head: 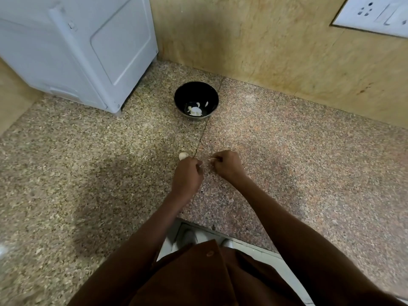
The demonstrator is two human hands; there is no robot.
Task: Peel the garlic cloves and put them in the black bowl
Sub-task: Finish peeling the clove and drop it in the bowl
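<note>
Head view looks down on my two hands, close together over the speckled granite counter (88, 173). My left hand (187, 173) has its fingers curled, with something small and pale showing at the fingertips; my right hand (227, 165) is curled too, pinching a thin pale scrap that looks like garlic skin (213, 160). Whether a clove sits inside my left grip I cannot tell. One garlic clove (183, 155) lies on the counter just beyond my left knuckles. The black bowl (196, 93) stands farther off, near the wall, with white pieces (195, 110) in its bottom. A white appliance (77, 51) stands at the far left.
</note>
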